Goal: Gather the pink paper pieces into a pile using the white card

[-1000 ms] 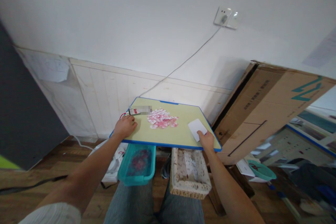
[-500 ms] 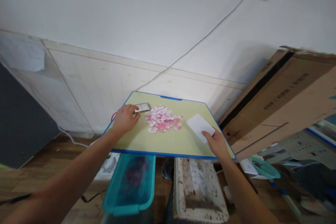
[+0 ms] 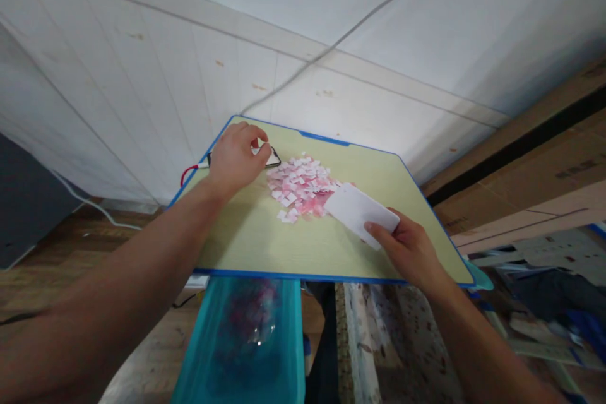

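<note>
My left hand (image 3: 241, 154) hovers over a smartphone (image 3: 273, 160) at the back left of a yellow folding table (image 3: 237, 246). Its fingers are curled with a small gap between thumb and index finger, and nothing shows between them. A red-and-white cable (image 3: 190, 168) runs to the phone's left end. In my right hand (image 3: 407, 249) is a white card (image 3: 360, 209), pinched between thumb and fingers. The card's far corner reaches the right edge of a loose heap of small pink and white pieces (image 3: 303, 183) in the middle of the table.
Below the table's front edge stand a teal bin (image 3: 291, 341) with reddish contents and a stained, light-coloured box (image 3: 357, 334). Large cardboard boxes (image 3: 534, 183) lean at the right. A white wall (image 3: 189, 63) with a hanging grey cable (image 3: 350, 31) rises behind.
My right hand has brought the white card leftward to the heap's edge. My left hand has curled its fingers closer together above the phone. The view has tilted down and come nearer.
</note>
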The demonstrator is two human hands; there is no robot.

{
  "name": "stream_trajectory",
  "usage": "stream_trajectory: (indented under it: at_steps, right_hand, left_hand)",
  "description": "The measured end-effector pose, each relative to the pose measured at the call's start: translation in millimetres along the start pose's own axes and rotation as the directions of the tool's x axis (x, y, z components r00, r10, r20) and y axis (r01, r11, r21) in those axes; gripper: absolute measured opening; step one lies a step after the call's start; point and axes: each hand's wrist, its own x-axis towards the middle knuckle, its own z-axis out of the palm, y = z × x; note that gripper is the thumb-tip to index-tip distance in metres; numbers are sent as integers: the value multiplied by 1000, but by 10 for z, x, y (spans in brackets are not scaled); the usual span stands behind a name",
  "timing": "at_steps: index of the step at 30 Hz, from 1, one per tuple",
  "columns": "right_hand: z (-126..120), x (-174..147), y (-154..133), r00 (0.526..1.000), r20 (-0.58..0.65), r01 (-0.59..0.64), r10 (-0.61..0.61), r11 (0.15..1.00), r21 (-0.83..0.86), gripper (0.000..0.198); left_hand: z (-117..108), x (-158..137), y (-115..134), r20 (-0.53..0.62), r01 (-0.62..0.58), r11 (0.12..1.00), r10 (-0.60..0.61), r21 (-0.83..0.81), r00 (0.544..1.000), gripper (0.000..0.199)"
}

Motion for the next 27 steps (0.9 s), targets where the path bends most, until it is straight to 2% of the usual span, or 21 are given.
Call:
stream_trajectory:
  at_steps: [3,7,10,12,15,18,21,23,24,25,27]
  right_hand:
    - [-5,-5,-23,1000,-17,-20,21,999,43,30]
    - [27,-30,-106,995,78,56,-55,998,-11,27]
    - [70,-22,-182,988,123,97,-91,994,-49,27]
    - [86,-7,-234,982,162,111,-100,992,-59,28]
    - [55,5,-291,964,237,141,-117,986,-84,27]
    - [-55,-22,-297,955,276,139,-107,985,-99,25]
    - [-178,-77,-276,961,272,93,-59,989,-113,24]
    - [-218,-108,-268,967,254,60,-32,993,-103,25]
    - [-222,-117,-265,969,246,48,-23,994,-94,25]
    - [-218,-123,-262,970,242,41,-18,995,-88,25]
    - [-205,-123,-243,968,252,36,-15,996,-80,25]
  left_hand:
    - [-4,-16,65,25,26,997,-25,-72,999,27]
    - [-10,-5,110,35,29,983,-23,-182,999,30]
    - [-52,35,119,51,109,965,-99,-237,994,31]
    - [-91,58,144,113,173,947,-147,-272,983,30]
    - [-164,70,232,292,268,909,-176,-319,940,25]
    - [-241,59,347,511,373,869,-170,-326,843,24]
    - [-284,42,408,739,433,844,-68,-315,670,26]
    - [-274,34,396,835,457,829,21,-322,550,26]
    - [-258,31,377,860,469,821,51,-326,509,25]
    - [-237,30,353,873,482,813,66,-328,483,25]
    - [-189,30,301,881,508,796,63,-328,469,26]
